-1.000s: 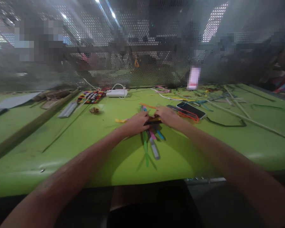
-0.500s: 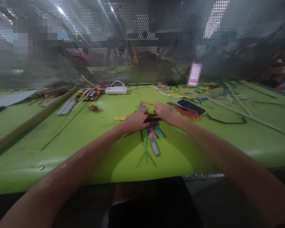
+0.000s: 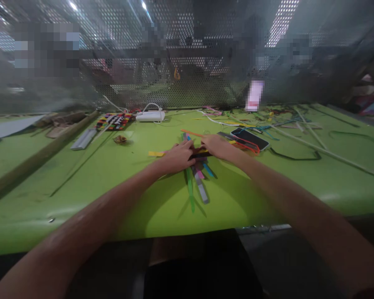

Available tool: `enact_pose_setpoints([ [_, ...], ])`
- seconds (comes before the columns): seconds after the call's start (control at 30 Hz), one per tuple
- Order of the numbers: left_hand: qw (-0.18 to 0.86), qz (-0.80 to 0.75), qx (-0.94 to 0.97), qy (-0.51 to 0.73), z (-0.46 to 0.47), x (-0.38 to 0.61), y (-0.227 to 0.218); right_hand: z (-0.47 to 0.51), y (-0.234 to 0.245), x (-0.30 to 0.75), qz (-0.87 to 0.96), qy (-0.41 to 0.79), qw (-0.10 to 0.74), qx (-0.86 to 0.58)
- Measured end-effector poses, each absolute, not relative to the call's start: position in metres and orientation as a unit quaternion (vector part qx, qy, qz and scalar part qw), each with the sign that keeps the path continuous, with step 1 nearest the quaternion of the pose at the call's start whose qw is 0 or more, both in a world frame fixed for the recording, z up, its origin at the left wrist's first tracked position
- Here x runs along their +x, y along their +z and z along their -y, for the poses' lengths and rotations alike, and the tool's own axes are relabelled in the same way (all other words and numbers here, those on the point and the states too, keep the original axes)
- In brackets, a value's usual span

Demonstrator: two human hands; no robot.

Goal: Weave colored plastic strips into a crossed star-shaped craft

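Several flat coloured strips cross one another on the green table, partly under my hands. A green strip (image 3: 190, 187) and a grey strip (image 3: 201, 189) point toward me, with a blue strip (image 3: 208, 169) and a pink end beside them. The yellow strip (image 3: 156, 153) sticks out left of my left hand (image 3: 179, 157), whose fingers are bent and pressed onto the crossing. My right hand (image 3: 216, 146) is closed on the strips from the other side, its fingertips close to the left ones. Most of the crossing is hidden by the fingers.
A phone (image 3: 249, 139) lies right of my hands, with an orange-red loop (image 3: 247, 145) by its edge. Loose strips (image 3: 268, 121) are scattered behind. A long pole (image 3: 40, 160), a patterned woven piece (image 3: 114, 121) and a white power strip (image 3: 150, 116) lie leftward. Perforated metal (image 3: 199, 87) stands behind the table.
The view has shifted slightly, so everything sits a little further left and up. Both hands stay on the crossed strips, with only slight movement of the right fingers.
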State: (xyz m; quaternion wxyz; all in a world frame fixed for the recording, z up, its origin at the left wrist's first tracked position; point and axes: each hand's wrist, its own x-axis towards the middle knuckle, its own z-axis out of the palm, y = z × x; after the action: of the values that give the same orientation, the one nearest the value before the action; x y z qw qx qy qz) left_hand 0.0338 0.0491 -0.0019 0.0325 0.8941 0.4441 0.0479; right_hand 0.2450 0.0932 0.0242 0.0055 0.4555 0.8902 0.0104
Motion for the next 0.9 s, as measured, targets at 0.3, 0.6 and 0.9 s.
enact_pose_setpoints([
  [0.3, 0.023, -0.444, 0.894, 0.052, -0.048, 0.036, -0.003, -0.097, 0.024, 0.249, -0.888, -0.033, -0.007, 0.459],
  [0.6, 0.035, -0.443, 0.893, 0.069, -0.043, 0.038, 0.001, -0.091, 0.038, 0.245, -0.869, -0.093, -0.039, 0.485],
  [0.9, 0.028, -0.444, 0.893, 0.067, -0.043, 0.037, -0.002, -0.086, 0.04, 0.238, -0.826, -0.154, -0.072, 0.537],
])
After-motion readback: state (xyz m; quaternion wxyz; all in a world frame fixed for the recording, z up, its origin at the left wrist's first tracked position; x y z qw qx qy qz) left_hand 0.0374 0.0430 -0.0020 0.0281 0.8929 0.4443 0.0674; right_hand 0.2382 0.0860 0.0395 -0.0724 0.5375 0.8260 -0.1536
